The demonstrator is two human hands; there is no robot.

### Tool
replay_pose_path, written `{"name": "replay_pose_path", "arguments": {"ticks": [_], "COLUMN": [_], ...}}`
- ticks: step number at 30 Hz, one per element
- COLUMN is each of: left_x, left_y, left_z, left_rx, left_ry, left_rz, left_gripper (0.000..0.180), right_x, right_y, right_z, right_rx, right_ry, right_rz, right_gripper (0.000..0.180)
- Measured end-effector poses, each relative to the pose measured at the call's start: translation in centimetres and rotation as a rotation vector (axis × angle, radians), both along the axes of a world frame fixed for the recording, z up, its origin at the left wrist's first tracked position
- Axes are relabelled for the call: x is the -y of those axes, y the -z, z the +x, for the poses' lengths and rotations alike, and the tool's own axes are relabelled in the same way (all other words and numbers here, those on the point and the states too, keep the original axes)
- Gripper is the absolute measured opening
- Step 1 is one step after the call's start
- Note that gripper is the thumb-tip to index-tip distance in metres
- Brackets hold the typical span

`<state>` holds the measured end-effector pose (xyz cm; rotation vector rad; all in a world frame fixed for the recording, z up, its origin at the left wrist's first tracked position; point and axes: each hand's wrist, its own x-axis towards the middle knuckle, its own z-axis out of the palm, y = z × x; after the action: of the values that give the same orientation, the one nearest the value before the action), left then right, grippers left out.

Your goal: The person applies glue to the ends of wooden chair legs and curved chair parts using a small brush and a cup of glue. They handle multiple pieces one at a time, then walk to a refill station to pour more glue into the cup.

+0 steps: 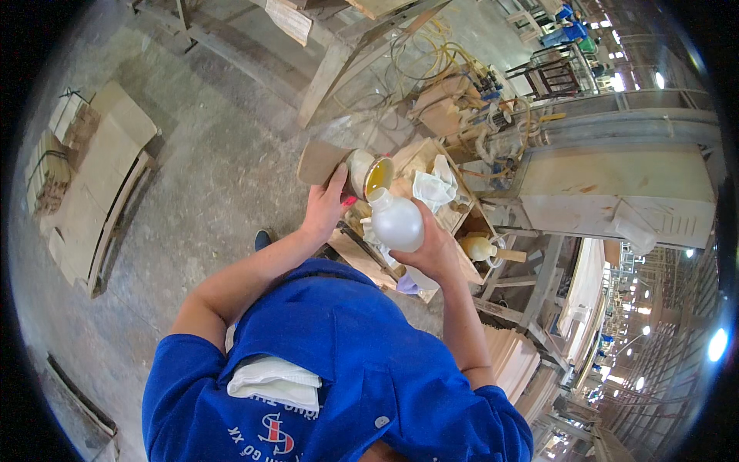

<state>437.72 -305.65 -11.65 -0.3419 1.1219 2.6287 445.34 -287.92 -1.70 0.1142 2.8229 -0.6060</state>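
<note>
The right hand [433,248] wraps around a white plastic bottle [396,222], tilted with its neck upward. Just beyond the bottle, touching its mouth, a tin can [368,175] with yellow liquid is gripped by the left hand [326,205]. Behind the bottle lies a white rag [433,187] in a wooden crate [462,202].

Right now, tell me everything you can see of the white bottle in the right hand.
The white bottle is a rounded, translucent plastic one with a short narrow neck and no cap visible. The right hand grips its lower body from beneath, holding it up over the cluttered wooden crate. It is tilted so the neck points up and left, meeting the rim of the tipped can held by the left hand. Yellow liquid shows inside the can's mouth. The bottle's fill level cannot be made out.
</note>
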Motion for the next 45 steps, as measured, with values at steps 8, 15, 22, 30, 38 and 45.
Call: {"name": "replay_pose_path", "arguments": {"ticks": [8,15,22,30,38,45], "left_x": [0.0,-0.1,-0.8,-2.9,-8.2,-8.8], "left_y": [0.5,-0.2,-0.1,-0.1,-0.2,1.1], "left_z": [-0.5,-0.3,-0.3,-0.3,-0.5,-0.2], "left_rx": [0.004,0.042,0.040,0.088,0.204,0.270], "left_ry": [0.034,0.056,0.071,0.228,0.458,0.497], "left_rz": [-0.038,-0.036,-0.049,-0.239,-0.003,0.037], "left_gripper": [0.034,0.034,0.035,0.037,0.041,0.042], "right_x": [0.0,-0.9,-1.0,-2.7,-6.8,-9.1], "right_y": [-0.3,1.1,1.0,2.6,5.8,1.1], "right_z": [-0.2,0.1,0.5,1.8,3.5,3.5], "right_rx": [0.084,0.131,0.161,0.146,0.254,0.150], "right_ry": [0.017,0.021,0.056,0.120,0.220,0.294], "right_rz": [-0.158,-0.255,-0.326,-0.507,-1.248,-1.013], "right_gripper": [0.093,0.096,0.096,0.096,0.095,0.093]}}
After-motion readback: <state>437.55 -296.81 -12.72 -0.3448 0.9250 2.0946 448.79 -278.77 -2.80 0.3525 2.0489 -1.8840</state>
